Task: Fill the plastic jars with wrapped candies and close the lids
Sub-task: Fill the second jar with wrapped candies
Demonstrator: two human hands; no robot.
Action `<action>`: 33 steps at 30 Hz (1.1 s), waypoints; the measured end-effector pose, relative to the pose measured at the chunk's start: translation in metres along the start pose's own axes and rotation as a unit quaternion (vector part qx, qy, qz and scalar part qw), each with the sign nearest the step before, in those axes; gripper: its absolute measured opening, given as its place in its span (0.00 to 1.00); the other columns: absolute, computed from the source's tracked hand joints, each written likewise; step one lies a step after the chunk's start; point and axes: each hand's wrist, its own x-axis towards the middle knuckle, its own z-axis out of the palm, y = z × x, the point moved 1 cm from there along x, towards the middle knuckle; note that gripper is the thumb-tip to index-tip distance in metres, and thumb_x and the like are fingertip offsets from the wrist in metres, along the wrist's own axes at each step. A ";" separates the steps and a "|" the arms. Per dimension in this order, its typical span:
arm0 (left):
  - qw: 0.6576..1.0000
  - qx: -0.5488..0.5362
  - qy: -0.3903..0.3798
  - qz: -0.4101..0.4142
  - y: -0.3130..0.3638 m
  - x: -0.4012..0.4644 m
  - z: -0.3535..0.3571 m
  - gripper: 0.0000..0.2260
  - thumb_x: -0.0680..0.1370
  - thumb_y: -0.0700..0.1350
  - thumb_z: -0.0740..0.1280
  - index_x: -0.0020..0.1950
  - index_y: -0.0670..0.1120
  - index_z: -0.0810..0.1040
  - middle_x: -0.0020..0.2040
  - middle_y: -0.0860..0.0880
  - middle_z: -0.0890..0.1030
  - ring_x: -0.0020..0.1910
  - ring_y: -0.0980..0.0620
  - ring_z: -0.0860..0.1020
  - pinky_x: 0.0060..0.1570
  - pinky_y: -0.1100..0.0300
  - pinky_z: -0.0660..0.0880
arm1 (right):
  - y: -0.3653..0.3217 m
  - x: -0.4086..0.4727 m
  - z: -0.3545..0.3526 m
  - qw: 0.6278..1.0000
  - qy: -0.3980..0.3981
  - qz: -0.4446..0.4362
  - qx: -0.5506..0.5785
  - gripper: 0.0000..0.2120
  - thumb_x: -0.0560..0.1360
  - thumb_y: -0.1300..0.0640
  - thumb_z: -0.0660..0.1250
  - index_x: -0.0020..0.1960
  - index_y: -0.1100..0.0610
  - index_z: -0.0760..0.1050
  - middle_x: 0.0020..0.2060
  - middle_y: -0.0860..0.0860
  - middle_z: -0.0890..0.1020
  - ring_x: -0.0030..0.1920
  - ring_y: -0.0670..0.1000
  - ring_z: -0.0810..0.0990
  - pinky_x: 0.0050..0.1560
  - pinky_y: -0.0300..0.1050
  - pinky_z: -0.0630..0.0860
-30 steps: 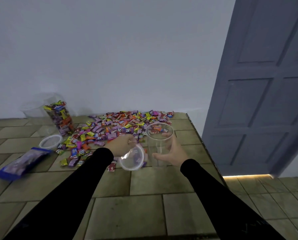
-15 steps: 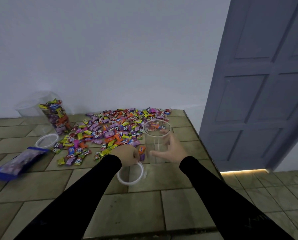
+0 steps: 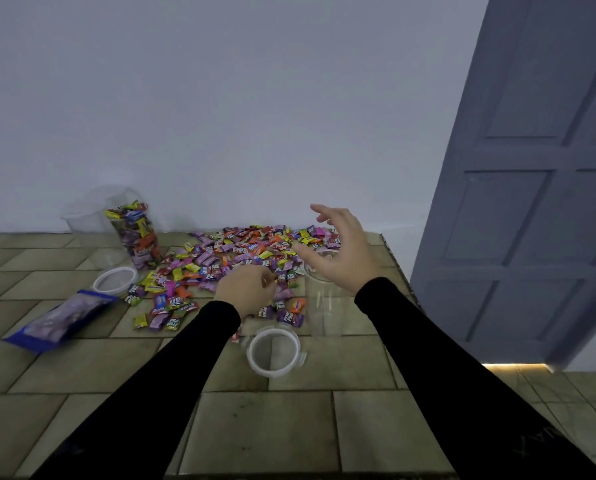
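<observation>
Crowding the tiled counter: candy pile, filled jar at back left w/ loose lid + blue bag nearby. Empty jar upright beside pile, its lid lying in front. Left hand curled down on candies, grip unclear. Right hand above jar, fingers spread, holding nothing.

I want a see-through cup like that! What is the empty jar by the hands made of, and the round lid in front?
The empty jar looks like clear, glossy plastic: the tiles show straight through its wall. The round lid seems plastic too, with a whitish rim and a see-through middle. Glass can't be ruled out by look alone.
</observation>
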 end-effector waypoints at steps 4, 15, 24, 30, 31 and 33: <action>0.998 -0.025 0.057 -0.012 -0.029 -0.017 0.006 0.11 0.80 0.53 0.62 0.52 0.47 0.78 0.49 0.48 0.77 0.51 0.47 0.74 0.50 0.52 0.73 | -0.029 0.010 0.044 0.990 -0.031 -0.112 -0.081 0.15 0.76 0.51 0.67 0.61 0.54 0.76 0.52 0.51 0.76 0.56 0.49 0.71 0.57 0.41 0.67; 0.971 0.072 0.006 -0.228 -0.096 -0.080 0.028 0.32 0.76 0.70 0.52 0.78 0.59 0.55 0.79 0.44 0.50 0.77 0.40 0.50 0.71 0.39 0.51 | 0.001 -0.010 0.163 0.937 -0.285 -0.029 -0.202 0.16 0.81 0.51 0.58 0.67 0.53 0.69 0.61 0.54 0.69 0.63 0.56 0.68 0.61 0.51 0.70; 0.943 0.066 -0.045 -0.324 -0.128 -0.085 0.035 0.35 0.76 0.71 0.46 0.79 0.58 0.42 0.80 0.44 0.44 0.77 0.36 0.44 0.72 0.37 0.48 | 0.011 -0.024 0.216 0.872 -0.387 0.056 -0.293 0.30 0.80 0.37 0.48 0.78 0.45 0.46 0.78 0.56 0.42 0.76 0.60 0.36 0.72 0.67 0.44; 0.955 0.013 -0.069 -0.287 -0.142 -0.066 0.037 0.31 0.80 0.66 0.46 0.79 0.55 0.43 0.80 0.45 0.41 0.78 0.38 0.42 0.73 0.41 0.43 | 0.016 -0.015 0.241 0.848 -0.404 0.078 -0.334 0.29 0.80 0.36 0.44 0.78 0.42 0.42 0.77 0.54 0.37 0.75 0.62 0.33 0.71 0.68 0.41; 0.962 0.007 -0.072 -0.264 -0.142 -0.062 0.035 0.29 0.81 0.64 0.46 0.80 0.55 0.45 0.80 0.45 0.42 0.78 0.39 0.43 0.74 0.42 0.43 | 0.017 -0.012 0.242 0.849 -0.397 0.088 -0.338 0.28 0.81 0.37 0.43 0.78 0.42 0.41 0.77 0.55 0.38 0.75 0.62 0.33 0.71 0.68 0.41; 0.972 -0.006 -0.070 -0.224 -0.144 -0.053 0.031 0.26 0.82 0.61 0.47 0.79 0.55 0.50 0.80 0.47 0.45 0.78 0.42 0.48 0.74 0.43 0.45 | 0.017 -0.005 0.246 0.852 -0.382 0.097 -0.345 0.28 0.81 0.38 0.44 0.78 0.42 0.41 0.77 0.55 0.38 0.75 0.63 0.34 0.71 0.69 0.40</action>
